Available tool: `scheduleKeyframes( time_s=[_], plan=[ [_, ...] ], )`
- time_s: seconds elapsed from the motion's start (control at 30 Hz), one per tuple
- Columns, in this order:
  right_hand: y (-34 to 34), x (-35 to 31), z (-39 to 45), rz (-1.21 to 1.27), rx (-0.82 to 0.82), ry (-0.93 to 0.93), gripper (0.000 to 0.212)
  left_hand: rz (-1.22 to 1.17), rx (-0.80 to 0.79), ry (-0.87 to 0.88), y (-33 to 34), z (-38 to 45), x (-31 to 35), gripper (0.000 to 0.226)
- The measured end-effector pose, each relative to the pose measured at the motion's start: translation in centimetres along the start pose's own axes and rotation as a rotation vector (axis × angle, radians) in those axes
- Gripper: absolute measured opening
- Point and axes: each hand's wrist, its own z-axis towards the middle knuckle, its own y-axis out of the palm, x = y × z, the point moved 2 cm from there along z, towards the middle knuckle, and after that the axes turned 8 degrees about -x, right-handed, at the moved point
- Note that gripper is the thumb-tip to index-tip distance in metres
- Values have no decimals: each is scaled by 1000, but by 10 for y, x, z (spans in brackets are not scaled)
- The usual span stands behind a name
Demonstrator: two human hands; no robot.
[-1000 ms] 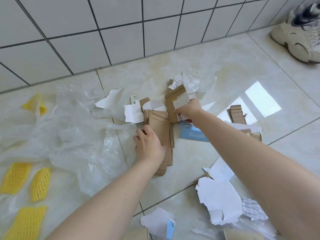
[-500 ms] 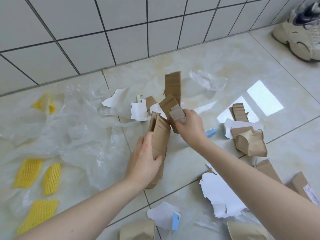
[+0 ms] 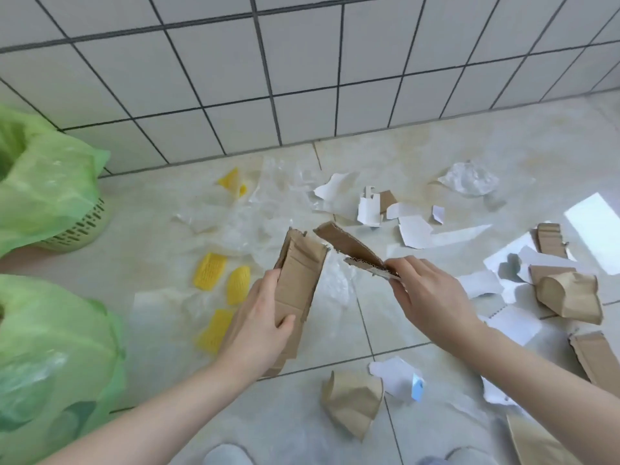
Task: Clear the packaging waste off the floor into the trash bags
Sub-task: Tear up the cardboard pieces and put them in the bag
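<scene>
Glossy pale tile floor (image 3: 436,152), tiled wall at 12. Clear plastic sheets (image 3: 235,229) spread centre-left, yellow foam nets (image 3: 209,271) on them. White paper scraps (image 3: 414,231) at 1. Crumpled brown paper cups at 3 (image 3: 567,295) and 6 (image 3: 350,402). Cardboard strips (image 3: 550,239) at 3. Two green trash bags at 9 (image 3: 47,182) and 8 (image 3: 50,364).

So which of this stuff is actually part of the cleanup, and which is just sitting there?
Part of the job:
- cardboard stack in the left hand
- cardboard strip in the right hand
- yellow foam nets
- torn white paper
- clear plastic film
- green trash bags

Just there:
- tiled wall
</scene>
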Motion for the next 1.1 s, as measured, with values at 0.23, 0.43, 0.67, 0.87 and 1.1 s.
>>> scheduleKeyframes(
  time_s=[0.23,0.43,0.67,0.87,1.1],
  plan=[
    [-31,-101,9,-84,-13,-256,10,-150,198,-141,-72,-50,-34,57],
    [-71,-177,28,-128,-57,-450,19,-168,379,-148,-140,-100,-58,57],
    [-98,-257,51,-137,-102,-588,23,79,614,-153,-233,-164,-89,58],
    [-98,-352,61,-40,-156,-632,19,117,656,-284,-277,-207,-114,59],
    [-74,-432,67,55,-305,-615,16,79,496,-544,-299,-237,-142,51]
  ],
)
